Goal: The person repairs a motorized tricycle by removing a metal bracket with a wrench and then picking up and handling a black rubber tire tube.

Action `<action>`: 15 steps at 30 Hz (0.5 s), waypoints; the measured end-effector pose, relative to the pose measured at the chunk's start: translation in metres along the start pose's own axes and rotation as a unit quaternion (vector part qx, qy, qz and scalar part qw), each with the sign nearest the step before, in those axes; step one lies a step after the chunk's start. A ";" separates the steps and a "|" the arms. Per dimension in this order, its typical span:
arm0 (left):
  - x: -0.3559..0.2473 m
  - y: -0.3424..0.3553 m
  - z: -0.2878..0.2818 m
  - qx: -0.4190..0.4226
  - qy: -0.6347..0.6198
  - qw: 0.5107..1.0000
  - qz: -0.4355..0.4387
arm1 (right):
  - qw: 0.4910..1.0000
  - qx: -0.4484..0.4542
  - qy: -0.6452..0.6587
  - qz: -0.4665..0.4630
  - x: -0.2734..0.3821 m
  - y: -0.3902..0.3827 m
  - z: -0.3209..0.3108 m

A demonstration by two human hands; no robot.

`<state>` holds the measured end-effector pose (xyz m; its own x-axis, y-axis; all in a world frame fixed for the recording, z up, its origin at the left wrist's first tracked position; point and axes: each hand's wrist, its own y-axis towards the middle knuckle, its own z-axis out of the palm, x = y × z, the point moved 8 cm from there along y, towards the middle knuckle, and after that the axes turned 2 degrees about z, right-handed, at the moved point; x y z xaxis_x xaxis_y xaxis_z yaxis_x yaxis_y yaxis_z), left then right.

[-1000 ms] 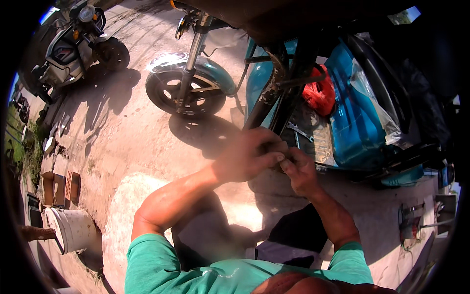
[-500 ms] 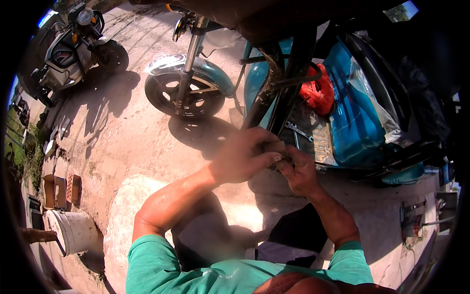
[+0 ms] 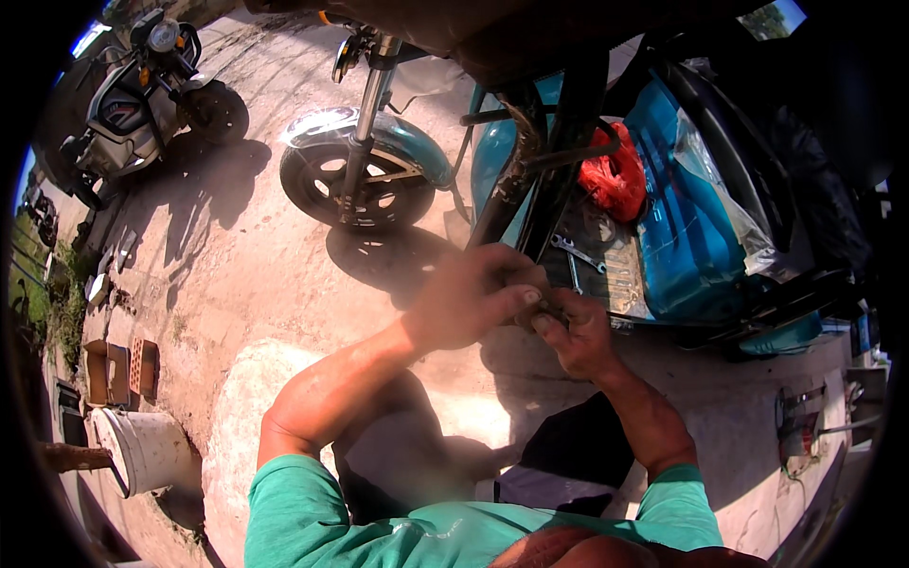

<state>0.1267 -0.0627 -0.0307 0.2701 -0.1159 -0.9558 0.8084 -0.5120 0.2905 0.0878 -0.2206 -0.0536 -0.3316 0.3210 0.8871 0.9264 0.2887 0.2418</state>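
Observation:
In front of me my two hands meet, close to the dark metal tubes of a teal vehicle. A small brownish-grey flat piece [image 3: 531, 277] shows between them; its kind is unclear. My left hand [image 3: 464, 298] pinches it with the thumb on the near side. Thumb and fingers of my right hand [image 3: 579, 333] close on the same piece from the other side. Fingers cover much of it. Just beyond my right hand, wrenches [image 3: 576, 257] lie on the vehicle's footboard [image 3: 620, 279], with a red plastic bag [image 3: 615, 180] behind them.
The teal vehicle's front wheel [image 3: 355, 185] stands ahead on the concrete. Dark tubes [image 3: 507, 194] rise just beyond my hands. Another motorbike [image 3: 133, 118] is parked far left. A white bucket [image 3: 151, 450], a cardboard box [image 3: 104, 371] and a perforated brick [image 3: 144, 367] stand at left.
My left thumb has shifted slightly left and up, and the small piece has tilted between my fingers. My right thumb has moved a little. The vehicle and the tools are unchanged.

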 end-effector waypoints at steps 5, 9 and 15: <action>0.005 0.000 -0.003 -0.007 -0.023 0.999 -0.024 | 1.000 0.009 0.005 -0.001 -0.007 -0.002 -0.001; 0.011 0.000 -0.012 -0.021 -0.017 0.999 -0.032 | 0.998 -0.009 0.062 0.005 -0.015 -0.005 -0.003; 0.002 0.001 -0.023 -0.059 -0.099 0.993 -0.027 | 0.978 -0.012 0.210 0.021 -0.014 -0.006 -0.005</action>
<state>0.1397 -0.0441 -0.0309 0.1259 -0.2610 -0.9571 0.8775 -0.4208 0.2302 0.0877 -0.2315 -0.0651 -0.1962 -0.0672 0.9783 0.9430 0.2605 0.2070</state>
